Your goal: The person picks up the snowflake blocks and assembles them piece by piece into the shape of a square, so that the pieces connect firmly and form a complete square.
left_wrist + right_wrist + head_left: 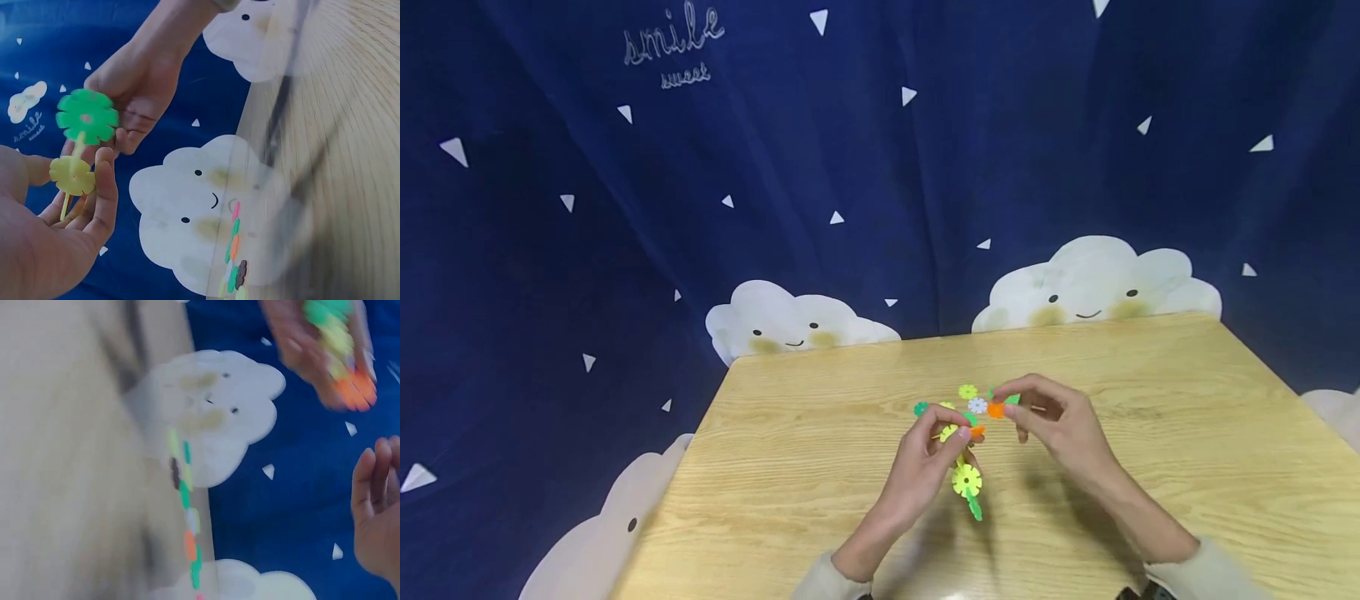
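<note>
My left hand (pixel 917 467) pinches a chain of interlocking flower-shaped plastic discs. In the chain are a green disc (pixel 87 117), a yellow disc (pixel 73 175) and an orange disc (pixel 356 390). The chain hangs below the fingers in the head view, with a lower yellow disc (pixel 967 481) and a green disc (pixel 974 505) seen on edge. Close by on the right, my right hand (pixel 1063 425) hovers over the table with fingers bent and parted. Nothing shows between its fingers in the right wrist view. An orange disc (pixel 996 410) on the table overlaps its fingertips in the head view.
Loose discs lie on the wooden table (pixel 797 483) beyond the hands, among them a white disc (pixel 977 406), a yellow disc (pixel 967 391), a dark green disc (pixel 921 408) and a brown disc (pixel 175 473). A blue curtain (pixel 820 150) with clouds stands behind the table.
</note>
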`<act>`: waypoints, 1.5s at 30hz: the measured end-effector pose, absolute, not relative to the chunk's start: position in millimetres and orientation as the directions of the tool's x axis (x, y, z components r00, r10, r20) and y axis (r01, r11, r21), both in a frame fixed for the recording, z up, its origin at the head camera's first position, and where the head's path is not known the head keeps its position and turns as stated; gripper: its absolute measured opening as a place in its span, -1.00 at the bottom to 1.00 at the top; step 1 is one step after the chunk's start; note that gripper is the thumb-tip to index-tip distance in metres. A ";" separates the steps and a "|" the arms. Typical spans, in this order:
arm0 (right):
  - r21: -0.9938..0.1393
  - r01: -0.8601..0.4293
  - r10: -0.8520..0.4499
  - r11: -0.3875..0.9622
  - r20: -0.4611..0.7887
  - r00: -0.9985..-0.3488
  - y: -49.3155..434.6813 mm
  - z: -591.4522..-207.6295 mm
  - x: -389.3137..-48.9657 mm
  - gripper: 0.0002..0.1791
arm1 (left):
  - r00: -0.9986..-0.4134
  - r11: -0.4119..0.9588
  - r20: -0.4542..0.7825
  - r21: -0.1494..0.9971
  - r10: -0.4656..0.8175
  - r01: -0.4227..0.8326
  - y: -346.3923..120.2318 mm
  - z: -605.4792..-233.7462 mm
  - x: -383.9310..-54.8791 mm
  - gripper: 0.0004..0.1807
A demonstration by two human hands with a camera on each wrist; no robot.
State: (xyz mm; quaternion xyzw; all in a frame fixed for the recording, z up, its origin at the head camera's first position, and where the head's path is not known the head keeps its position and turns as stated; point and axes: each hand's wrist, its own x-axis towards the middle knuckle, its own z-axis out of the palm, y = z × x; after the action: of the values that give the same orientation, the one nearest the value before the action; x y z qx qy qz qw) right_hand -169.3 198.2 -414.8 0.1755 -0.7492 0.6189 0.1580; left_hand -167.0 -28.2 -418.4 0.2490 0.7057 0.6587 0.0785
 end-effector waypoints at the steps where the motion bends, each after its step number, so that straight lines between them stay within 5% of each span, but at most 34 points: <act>1: -0.887 -0.431 -0.037 0.165 0.431 -0.901 204.1 -412.5 -174.3 -0.77 | -0.866 0.006 0.218 0.969 0.449 0.247 -28.4 -418.6 -167.4 -0.74; 7: -0.927 -0.253 0.075 0.276 0.283 -0.956 237.8 -414.4 -209.0 -0.62 | -0.887 0.035 0.194 0.973 0.419 0.229 -30.3 -415.1 -168.8 -0.72; 21: -0.883 0.054 -0.070 0.467 -0.098 -0.993 281.4 -473.7 -258.4 -0.50 | -0.880 0.007 0.180 0.979 0.439 0.204 -29.9 -411.1 -164.1 -0.72; 27: -0.853 0.021 -0.144 0.522 -0.112 -0.983 283.1 -476.5 -259.2 -0.55 | -0.882 0.022 0.177 0.978 0.436 0.207 -32.1 -410.4 -164.0 -0.73; 35: -0.628 -0.296 -0.268 0.720 0.142 -0.953 277.3 -481.8 -265.6 -0.68 | -0.876 0.032 0.190 0.973 0.443 0.227 -31.7 -409.0 -163.5 -0.75; 45: -0.624 -0.216 -0.225 0.751 0.066 -0.972 273.5 -476.5 -260.3 -0.68 | -0.865 0.046 0.206 0.966 0.457 0.254 -31.0 -408.1 -161.6 -0.73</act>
State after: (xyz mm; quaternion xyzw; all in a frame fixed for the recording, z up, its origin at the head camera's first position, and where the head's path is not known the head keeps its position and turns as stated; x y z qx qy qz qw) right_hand -260.3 273.5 -476.5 0.1179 -0.9356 0.3327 -0.0064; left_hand -161.6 -31.0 -408.1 0.2474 0.7190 0.6447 0.0786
